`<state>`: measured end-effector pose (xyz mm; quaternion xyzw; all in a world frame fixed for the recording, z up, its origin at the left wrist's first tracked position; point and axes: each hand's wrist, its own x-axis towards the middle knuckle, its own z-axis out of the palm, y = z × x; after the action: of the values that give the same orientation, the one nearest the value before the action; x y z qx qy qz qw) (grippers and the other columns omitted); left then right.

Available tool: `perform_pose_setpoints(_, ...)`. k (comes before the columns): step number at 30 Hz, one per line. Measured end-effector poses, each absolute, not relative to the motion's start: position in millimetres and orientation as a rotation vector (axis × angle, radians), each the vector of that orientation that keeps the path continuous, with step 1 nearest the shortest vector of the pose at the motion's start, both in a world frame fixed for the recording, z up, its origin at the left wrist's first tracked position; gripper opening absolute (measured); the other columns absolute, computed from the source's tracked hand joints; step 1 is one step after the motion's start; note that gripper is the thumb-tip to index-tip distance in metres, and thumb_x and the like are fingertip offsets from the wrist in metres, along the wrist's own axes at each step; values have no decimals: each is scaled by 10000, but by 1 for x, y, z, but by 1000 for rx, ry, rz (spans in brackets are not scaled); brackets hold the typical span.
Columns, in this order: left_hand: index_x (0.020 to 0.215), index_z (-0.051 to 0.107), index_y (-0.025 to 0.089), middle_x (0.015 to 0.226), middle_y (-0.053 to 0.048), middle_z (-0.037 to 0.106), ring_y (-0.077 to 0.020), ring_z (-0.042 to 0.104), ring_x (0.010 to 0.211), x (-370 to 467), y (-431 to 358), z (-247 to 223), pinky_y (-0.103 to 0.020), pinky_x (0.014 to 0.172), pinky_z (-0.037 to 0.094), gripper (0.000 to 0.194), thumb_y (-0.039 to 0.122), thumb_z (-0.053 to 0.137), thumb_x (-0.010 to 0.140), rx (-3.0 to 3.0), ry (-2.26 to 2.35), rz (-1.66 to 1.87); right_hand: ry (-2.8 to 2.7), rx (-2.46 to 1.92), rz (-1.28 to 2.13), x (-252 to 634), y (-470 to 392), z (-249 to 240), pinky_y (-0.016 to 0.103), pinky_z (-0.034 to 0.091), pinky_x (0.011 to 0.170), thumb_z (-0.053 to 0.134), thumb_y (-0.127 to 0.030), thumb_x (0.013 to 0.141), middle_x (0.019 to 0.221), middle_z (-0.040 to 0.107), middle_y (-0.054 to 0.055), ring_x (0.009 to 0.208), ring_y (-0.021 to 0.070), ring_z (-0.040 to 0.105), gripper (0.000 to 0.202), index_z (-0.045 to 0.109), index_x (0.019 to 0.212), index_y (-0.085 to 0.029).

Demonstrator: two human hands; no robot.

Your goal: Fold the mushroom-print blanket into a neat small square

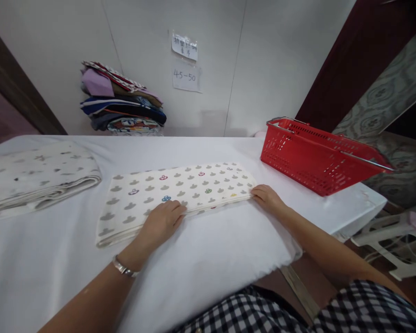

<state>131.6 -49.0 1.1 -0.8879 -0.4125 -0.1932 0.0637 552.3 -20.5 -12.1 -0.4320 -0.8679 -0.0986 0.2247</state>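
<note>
A folded white cloth with grey and a few coloured shapes printed on it lies flat in layers on the white-covered table. My left hand is at the middle of its near edge, fingers closed and bent over the layers. At the right near corner, my right hand pinches the same cloth. Both thumbs are mostly hidden from view. To the left rests another folded white cloth with small dark prints, apart from my hands.
A red plastic basket with metal handles stands at the table's right end. A pile of folded fabrics sits against the back wall, beside a paper sign reading 45-50. Below the right table edge is a white plastic stool.
</note>
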Motion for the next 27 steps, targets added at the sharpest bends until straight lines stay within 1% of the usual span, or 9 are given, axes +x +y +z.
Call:
perform_pose_setpoints(4, 924, 611, 198, 863, -50, 620, -196, 554, 779, 132, -50, 3, -323, 649, 428, 206, 209, 407, 897, -2700, -1272, -576, -2419, -1202, -177, 545, -23, -4, 420, 384, 939, 507, -318, 896, 1025, 675, 86, 954, 211, 598, 207, 648, 1010, -218)
perform_pose_setpoints(7, 919, 613, 195, 875, -51, 621, -196, 557, 788, 133, -50, 3, -326, 658, 433, 209, 209, 405, 897, -2701, -1289, -553, -2446, -1208, -120, 537, -23, 3, 423, 346, 975, 458, -336, 932, 1011, 680, 68, 947, 194, 600, 240, 661, 1017, -241)
perform_pose_setpoints(12, 929, 613, 195, 888, -50, 620, -194, 557, 791, 132, -49, 3, -323, 655, 431, 210, 210, 406, 899, -2696, -1309, -513, -2503, -1176, -87, 527, -17, 8, 381, 415, 857, 384, -385, 961, 943, 686, 81, 882, 200, 594, 343, 699, 987, -251)
perform_pose_setpoints(17, 932, 610, 192, 892, -50, 621, -192, 554, 794, 131, -49, 1, -320, 660, 429, 206, 198, 407, 899, -2702, -1292, -527, -2518, -1127, -39, 523, -12, 9, 348, 439, 751, 376, -377, 960, 846, 673, 89, 793, 197, 580, 380, 709, 874, -214)
perform_pose_setpoints(20, 926, 611, 193, 896, -53, 621, -191, 553, 796, 132, -49, 1, -317, 656, 426, 202, 205, 410, 905, -2701, -1281, -551, -2488, -1143, -85, 525, -14, 6, 354, 435, 770, 368, -347, 963, 836, 664, 87, 813, 199, 572, 373, 692, 840, -206)
perform_pose_setpoints(24, 905, 613, 200, 880, -47, 620, -187, 553, 796, 132, -49, 2, -311, 654, 420, 203, 203, 410, 906, -2702, -1286, -559, -2483, -1144, -165, 531, -20, 0, 361, 445, 800, 376, -328, 963, 901, 664, 88, 869, 200, 568, 332, 680, 898, -211)
perform_pose_setpoints(27, 912, 613, 195, 870, -47, 617, -188, 553, 795, 132, -50, 3, -314, 658, 420, 202, 202, 412, 904, -2717, -1283, -564, -2506, -1121, -181, 534, -24, -3, 365, 463, 806, 401, -345, 958, 951, 657, 96, 898, 204, 572, 304, 673, 952, -210)
